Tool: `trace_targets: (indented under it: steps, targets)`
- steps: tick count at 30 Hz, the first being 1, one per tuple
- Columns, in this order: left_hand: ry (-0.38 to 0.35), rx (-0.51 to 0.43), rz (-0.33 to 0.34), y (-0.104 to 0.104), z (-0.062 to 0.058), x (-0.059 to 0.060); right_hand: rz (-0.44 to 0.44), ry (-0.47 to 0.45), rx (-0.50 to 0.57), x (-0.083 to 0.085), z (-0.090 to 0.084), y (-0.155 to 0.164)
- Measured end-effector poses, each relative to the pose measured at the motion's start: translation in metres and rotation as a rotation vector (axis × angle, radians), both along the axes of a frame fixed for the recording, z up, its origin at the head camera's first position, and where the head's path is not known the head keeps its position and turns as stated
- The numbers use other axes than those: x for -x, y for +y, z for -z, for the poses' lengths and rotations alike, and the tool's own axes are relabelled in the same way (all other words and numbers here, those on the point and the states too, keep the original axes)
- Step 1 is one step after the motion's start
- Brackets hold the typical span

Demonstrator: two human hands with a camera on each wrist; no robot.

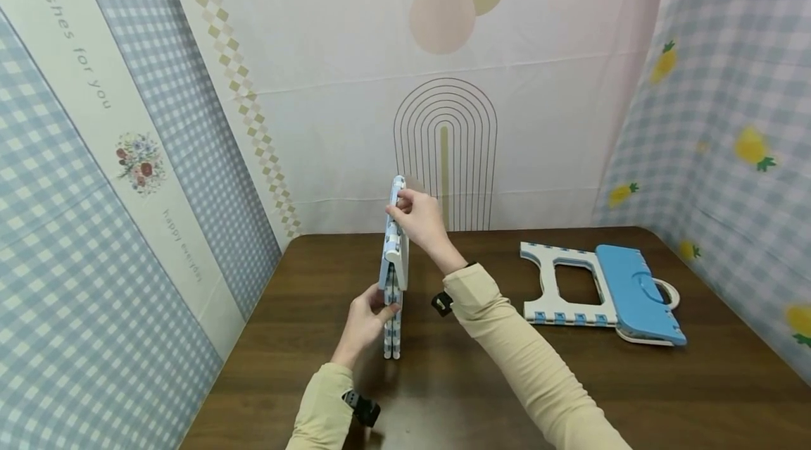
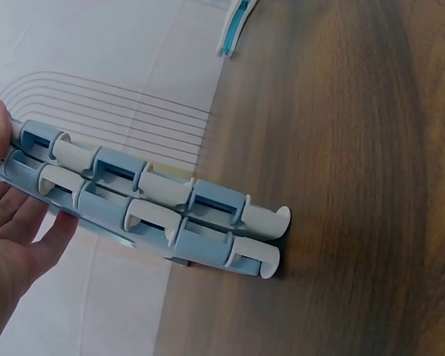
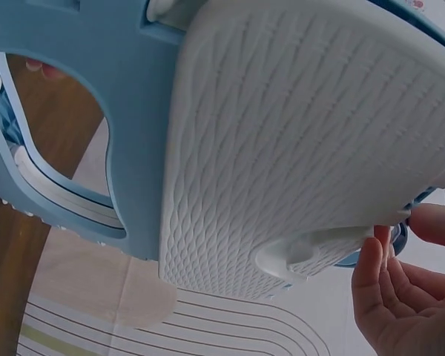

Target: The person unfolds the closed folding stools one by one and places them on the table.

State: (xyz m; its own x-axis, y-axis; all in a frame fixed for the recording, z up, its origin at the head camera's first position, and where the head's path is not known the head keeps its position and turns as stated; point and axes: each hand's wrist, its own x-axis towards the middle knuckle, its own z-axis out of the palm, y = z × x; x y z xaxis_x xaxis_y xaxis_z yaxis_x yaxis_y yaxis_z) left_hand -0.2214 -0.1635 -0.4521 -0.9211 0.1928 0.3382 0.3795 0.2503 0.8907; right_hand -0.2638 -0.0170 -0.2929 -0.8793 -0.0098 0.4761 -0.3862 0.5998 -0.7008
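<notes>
The wall cloth (image 1: 95,84) on the left reads "wishes for you" and, lower, "happy everyday". A folded stool (image 1: 394,267), blue and white, stands upright on its feet on the counter (image 1: 481,379), seen edge-on. The right hand (image 1: 418,219) pinches its top end, fingers (image 3: 371,259) curled on the white textured seat. The left hand (image 1: 367,320) grips its lower part, fingers (image 2: 30,222) clamped on the ribbed blue-and-white edge. A second folded stool (image 1: 602,293) lies flat, well apart to the right.
</notes>
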Motion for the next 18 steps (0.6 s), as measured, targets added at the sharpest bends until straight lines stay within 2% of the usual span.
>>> trace_targets:
  steps: [4, 7, 11, 15, 18]
  targets:
    - [-0.021, -0.021, 0.006, 0.002, 0.0, 0.0, -0.008, -0.014, 0.015, 0.001, 0.003, 0.0]
    - [-0.033, -0.022, 0.014, 0.003, -0.012, -0.009, -0.036, -0.025, 0.031, 0.001, 0.005, 0.001]
    - [-0.046, -0.009, 0.016, -0.002, -0.029, -0.021, -0.113, -0.021, 0.109, -0.006, 0.012, 0.004]
    - [-0.059, -0.012, -0.009, -0.007, -0.013, -0.009, -0.141, 0.043, 0.195, -0.016, 0.026, 0.008]
    - [-0.056, -0.013, -0.017, -0.008, 0.001, 0.001, -0.114, 0.047, 0.197, -0.023, 0.043, 0.015]
